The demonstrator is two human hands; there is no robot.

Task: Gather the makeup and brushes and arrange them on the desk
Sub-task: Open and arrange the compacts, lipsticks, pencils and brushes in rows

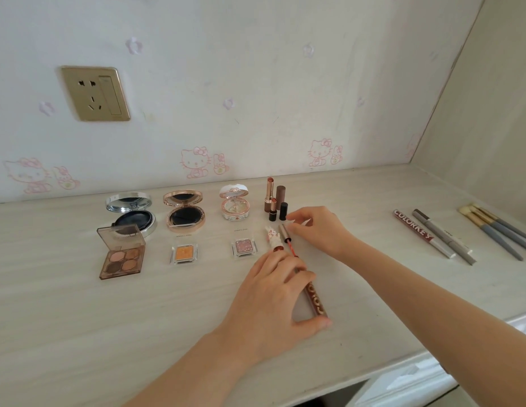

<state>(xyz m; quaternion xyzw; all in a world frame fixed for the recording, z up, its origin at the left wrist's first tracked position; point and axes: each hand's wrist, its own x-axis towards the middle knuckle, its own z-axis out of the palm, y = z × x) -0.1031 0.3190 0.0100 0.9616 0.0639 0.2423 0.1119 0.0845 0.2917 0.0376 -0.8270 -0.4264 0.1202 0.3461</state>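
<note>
Left hand [273, 295]: reaching forward palm down, thumb and fingers curling round the tube [316, 298].
Right hand [317, 230]: fingertips pinching the wand [284, 232] by its silver cap.
Tube: lying on the desk [79, 333], near the lipsticks [275, 201].

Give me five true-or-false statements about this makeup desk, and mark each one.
1. The four-pan eyeshadow palette lies open. True.
2. The brushes lie beside that palette. False: they lie at the far right, next to the grey pencils.
3. The left hand grips a lip gloss tube. True.
4. The two lipsticks are capped. False: both stand uncapped, with their caps upright beside them.
5. The right hand pinches the applicator wand. True.
</note>
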